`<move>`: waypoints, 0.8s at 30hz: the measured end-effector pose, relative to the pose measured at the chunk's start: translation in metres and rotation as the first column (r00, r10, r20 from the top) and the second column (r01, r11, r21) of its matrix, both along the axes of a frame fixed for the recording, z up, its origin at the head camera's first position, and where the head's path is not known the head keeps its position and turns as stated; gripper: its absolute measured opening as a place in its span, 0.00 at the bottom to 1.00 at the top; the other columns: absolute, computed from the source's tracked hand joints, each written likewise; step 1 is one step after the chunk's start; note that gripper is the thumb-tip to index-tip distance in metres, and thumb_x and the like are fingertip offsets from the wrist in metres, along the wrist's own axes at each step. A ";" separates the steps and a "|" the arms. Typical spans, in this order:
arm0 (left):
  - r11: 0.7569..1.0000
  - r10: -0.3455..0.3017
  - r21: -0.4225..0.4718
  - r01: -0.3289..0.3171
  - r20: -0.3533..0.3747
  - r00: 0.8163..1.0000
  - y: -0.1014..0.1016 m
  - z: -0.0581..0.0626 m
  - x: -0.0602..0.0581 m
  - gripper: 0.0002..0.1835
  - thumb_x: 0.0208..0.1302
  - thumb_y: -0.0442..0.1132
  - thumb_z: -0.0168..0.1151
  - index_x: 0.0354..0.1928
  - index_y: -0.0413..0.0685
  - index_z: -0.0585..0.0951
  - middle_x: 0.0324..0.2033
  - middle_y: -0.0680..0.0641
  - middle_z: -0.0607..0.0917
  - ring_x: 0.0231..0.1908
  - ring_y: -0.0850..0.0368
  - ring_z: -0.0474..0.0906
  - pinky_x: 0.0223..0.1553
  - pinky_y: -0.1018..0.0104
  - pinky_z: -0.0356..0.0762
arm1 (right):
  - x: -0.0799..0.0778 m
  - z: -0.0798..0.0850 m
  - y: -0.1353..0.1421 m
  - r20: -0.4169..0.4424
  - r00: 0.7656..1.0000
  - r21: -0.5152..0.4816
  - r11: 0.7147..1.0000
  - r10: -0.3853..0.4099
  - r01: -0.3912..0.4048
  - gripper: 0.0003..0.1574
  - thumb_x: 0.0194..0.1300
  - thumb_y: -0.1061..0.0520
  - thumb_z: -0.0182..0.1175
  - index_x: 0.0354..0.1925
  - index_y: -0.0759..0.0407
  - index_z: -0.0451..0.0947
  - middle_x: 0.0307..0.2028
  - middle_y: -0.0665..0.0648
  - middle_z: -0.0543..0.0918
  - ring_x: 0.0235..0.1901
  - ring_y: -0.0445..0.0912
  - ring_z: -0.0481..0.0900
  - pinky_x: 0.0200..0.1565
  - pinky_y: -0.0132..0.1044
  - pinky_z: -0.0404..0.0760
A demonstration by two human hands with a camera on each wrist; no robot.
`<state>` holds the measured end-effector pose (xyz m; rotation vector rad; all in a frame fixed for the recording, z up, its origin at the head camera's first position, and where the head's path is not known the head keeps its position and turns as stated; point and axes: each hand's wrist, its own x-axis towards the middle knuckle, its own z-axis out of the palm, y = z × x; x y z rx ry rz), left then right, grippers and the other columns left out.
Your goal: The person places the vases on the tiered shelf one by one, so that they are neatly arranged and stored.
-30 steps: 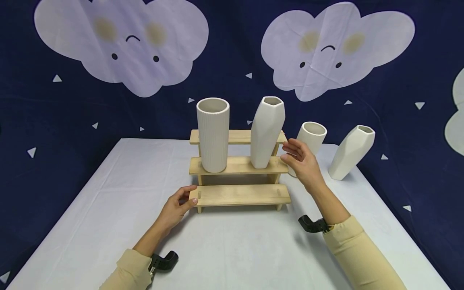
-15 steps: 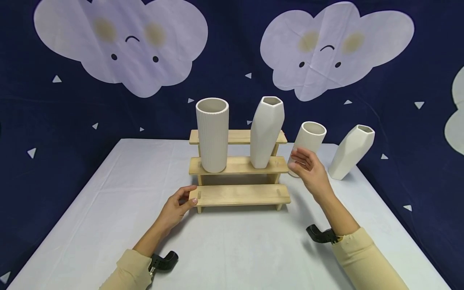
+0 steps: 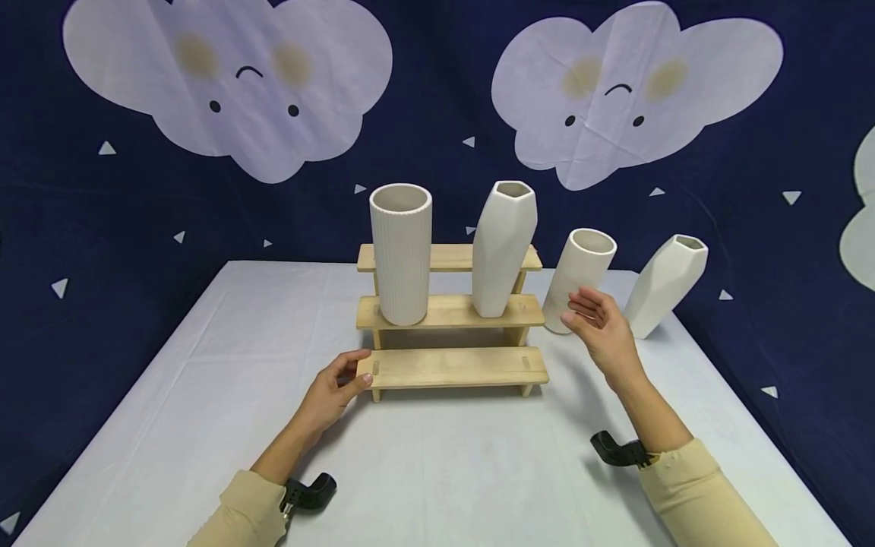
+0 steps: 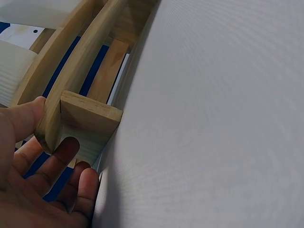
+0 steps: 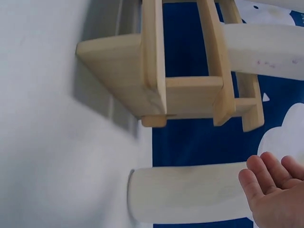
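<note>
Left fingers (image 4: 65, 153) in a pinch on the wooden stand (image 3: 451, 367), right fingers (image 5: 273, 170) relaxed, slightly bent, near 1 cylindrical vase (image 3: 576, 272).

At the near left, a left hand (image 4: 26, 199) grips the end of a board of a wooden rack (image 4: 77, 61), thumb on one face, fingers curving under the other. Beyond the board, a ribbed white vase (image 4: 14, 71) is cut off at the left. Blue backdrop (image 4: 95, 69) shows through the gaps; white cloth (image 4: 199, 114) fills the right.
</note>
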<state>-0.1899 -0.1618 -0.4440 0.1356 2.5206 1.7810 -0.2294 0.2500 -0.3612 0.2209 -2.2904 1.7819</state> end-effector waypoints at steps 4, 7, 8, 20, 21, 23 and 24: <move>1.000 0.000 -0.001 0.000 0.006 1.000 0.000 0.001 0.000 0.26 0.64 0.46 0.61 0.63 0.52 0.70 0.50 0.40 0.76 0.45 0.54 0.73 0.40 0.70 0.70 | -0.002 -0.003 0.006 0.013 0.998 0.043 0.998 -0.054 0.053 0.41 0.64 0.54 0.61 0.68 0.67 0.54 0.60 0.59 0.70 0.54 0.36 0.70 0.50 0.16 0.69; 1.000 0.001 0.000 -0.001 0.010 1.000 0.000 0.002 0.001 0.26 0.64 0.47 0.61 0.63 0.52 0.70 0.50 0.40 0.76 0.45 0.54 0.73 0.40 0.70 0.70 | -0.004 -0.006 0.012 0.028 0.996 0.077 0.993 -0.088 0.086 0.42 0.64 0.52 0.61 0.68 0.66 0.54 0.61 0.61 0.68 0.55 0.36 0.70 0.49 0.15 0.68; 1.000 0.002 -0.001 -0.002 0.011 1.000 0.000 0.002 0.001 0.26 0.64 0.47 0.61 0.63 0.52 0.70 0.51 0.40 0.76 0.45 0.54 0.73 0.40 0.70 0.70 | -0.005 -0.007 0.013 0.033 0.995 0.083 0.992 -0.098 0.095 0.42 0.64 0.52 0.61 0.68 0.65 0.54 0.61 0.61 0.68 0.56 0.37 0.69 0.49 0.15 0.68; 1.000 0.006 -0.001 -0.006 0.019 1.000 0.001 0.001 0.001 0.26 0.64 0.47 0.61 0.63 0.53 0.70 0.51 0.41 0.76 0.46 0.52 0.73 0.40 0.69 0.70 | -0.009 -0.020 0.035 0.054 0.975 0.116 0.971 -0.214 0.207 0.43 0.64 0.50 0.61 0.68 0.66 0.55 0.60 0.62 0.69 0.53 0.36 0.70 0.46 0.14 0.69; 1.000 0.005 0.001 -0.005 0.019 1.000 0.001 0.001 0.001 0.26 0.64 0.47 0.61 0.63 0.53 0.70 0.51 0.40 0.76 0.46 0.52 0.73 0.40 0.69 0.70 | -0.009 -0.021 0.037 0.055 0.973 0.119 0.969 -0.225 0.217 0.43 0.64 0.50 0.61 0.68 0.67 0.55 0.59 0.60 0.69 0.52 0.35 0.70 0.46 0.14 0.69; 1.000 0.005 0.001 -0.005 0.018 1.000 0.001 0.001 0.001 0.26 0.64 0.46 0.61 0.63 0.52 0.70 0.51 0.40 0.76 0.46 0.52 0.73 0.41 0.69 0.70 | -0.010 -0.023 0.043 0.060 0.968 0.124 0.964 -0.245 0.237 0.43 0.63 0.50 0.61 0.68 0.66 0.54 0.57 0.57 0.71 0.52 0.35 0.70 0.46 0.14 0.68; 1.000 0.005 0.000 -0.005 0.019 1.000 0.001 0.001 0.001 0.26 0.64 0.46 0.61 0.63 0.52 0.70 0.51 0.40 0.76 0.46 0.52 0.72 0.41 0.69 0.70 | -0.010 -0.024 0.046 0.063 0.965 0.128 0.961 -0.255 0.245 0.44 0.63 0.50 0.61 0.68 0.66 0.54 0.57 0.54 0.71 0.52 0.35 0.70 0.46 0.14 0.68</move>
